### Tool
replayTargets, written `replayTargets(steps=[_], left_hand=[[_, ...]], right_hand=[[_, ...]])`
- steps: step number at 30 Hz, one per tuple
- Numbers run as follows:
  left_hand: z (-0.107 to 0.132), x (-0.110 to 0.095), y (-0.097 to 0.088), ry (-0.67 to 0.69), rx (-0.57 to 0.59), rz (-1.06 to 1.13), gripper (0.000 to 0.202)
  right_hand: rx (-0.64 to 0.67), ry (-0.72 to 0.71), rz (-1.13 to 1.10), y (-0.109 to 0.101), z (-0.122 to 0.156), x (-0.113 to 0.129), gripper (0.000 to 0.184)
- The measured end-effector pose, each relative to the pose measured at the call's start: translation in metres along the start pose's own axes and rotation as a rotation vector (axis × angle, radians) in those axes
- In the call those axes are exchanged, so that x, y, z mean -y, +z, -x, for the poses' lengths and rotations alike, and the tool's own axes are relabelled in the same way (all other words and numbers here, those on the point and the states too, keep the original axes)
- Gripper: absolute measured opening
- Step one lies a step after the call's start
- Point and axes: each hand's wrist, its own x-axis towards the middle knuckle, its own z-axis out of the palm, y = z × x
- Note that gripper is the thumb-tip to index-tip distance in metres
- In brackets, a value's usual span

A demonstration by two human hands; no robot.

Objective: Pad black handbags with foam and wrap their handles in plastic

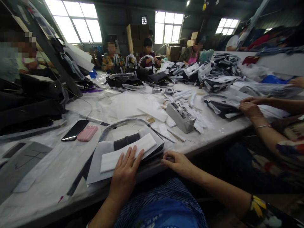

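A black handbag lies on the table in front of me, its arched handle wrapped in clear plastic. Grey-white sheet material sticks out around the bag. Across its front rests a folded white foam strip. My left hand is spread flat over that strip, pressing on it and holding nothing. At the table's edge, just right of the bag, my right hand has its fingers curled in towards the thumb. Whatever is between those fingertips, if anything, is too small to make out.
A grey tape dispenser stands beyond the bag among paper scraps. Left are a black phone and a pink case-like object. Black bags are piled at far left. A co-worker's hands handle another bag at right.
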Motion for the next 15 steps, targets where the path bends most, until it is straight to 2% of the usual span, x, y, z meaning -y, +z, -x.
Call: replayTargets(steps=[3, 6, 8, 12, 15], left_hand=[[0.001, 0.001, 0.002, 0.015, -0.013, -0.018, 0.066], [0.002, 0.002, 0.003, 0.026, -0.032, -0.030, 0.066], [0.002, 0.003, 0.003, 0.030, -0.053, -0.036, 0.066], [0.005, 0.004, 0.000, 0.024, -0.084, -0.038, 0.066], [0.007, 0.006, -0.001, 0.002, -0.111, -0.019, 0.068]], right_hand=[[0.066, 0.155, -0.392, -0.001, 0.000, 0.010, 0.031], [0.149, 0.172, -0.602, 0.003, 0.003, 0.022, 0.031], [0.140, 0.165, -0.699, 0.012, 0.003, 0.025, 0.031], [0.003, 0.098, -0.798, 0.039, -0.002, 0.026, 0.030], [-0.001, 0.020, -0.832, 0.053, 0.000, 0.034, 0.026]])
